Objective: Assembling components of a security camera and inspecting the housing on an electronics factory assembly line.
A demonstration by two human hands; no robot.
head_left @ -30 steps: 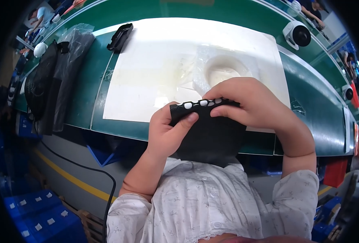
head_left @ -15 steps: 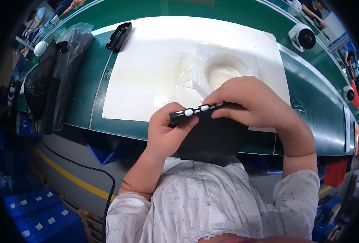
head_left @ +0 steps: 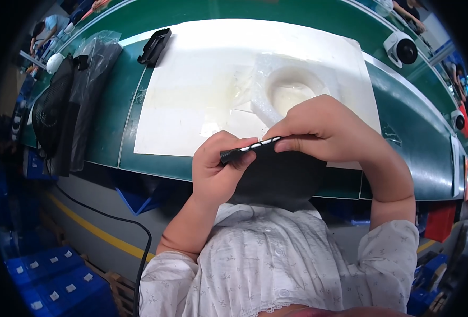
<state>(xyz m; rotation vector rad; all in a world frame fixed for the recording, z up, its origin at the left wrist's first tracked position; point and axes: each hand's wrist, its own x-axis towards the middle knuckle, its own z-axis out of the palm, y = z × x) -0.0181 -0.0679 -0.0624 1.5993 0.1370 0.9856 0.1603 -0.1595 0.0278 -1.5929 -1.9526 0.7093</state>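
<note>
Between my hands I hold a thin black sheet [head_left: 281, 179], its exact kind unclear. It has a row of white oval spots along its upper edge and hangs down over the table's near edge. My left hand [head_left: 212, 169] grips its left end, thumb below and fingers above. My right hand [head_left: 326, 132] pinches the edge further right between thumb and fingers. Just beyond the right hand lies a translucent whitish roll [head_left: 270, 98], ring-shaped and hollow, resting on clear wrapping.
A white board [head_left: 191, 79] covers much of the green table [head_left: 104, 121]. At its far left corner sits a black plastic holder [head_left: 154, 47]. Black mesh pieces [head_left: 54, 119] and a clear plastic bag [head_left: 96, 63] lie left. A white camera [head_left: 401, 48] stands far right.
The sheet's upper edge has tilted, so its white ovals now look like a thinner strip. My right hand has shifted slightly along the edge toward the left; both hands keep their grip.
</note>
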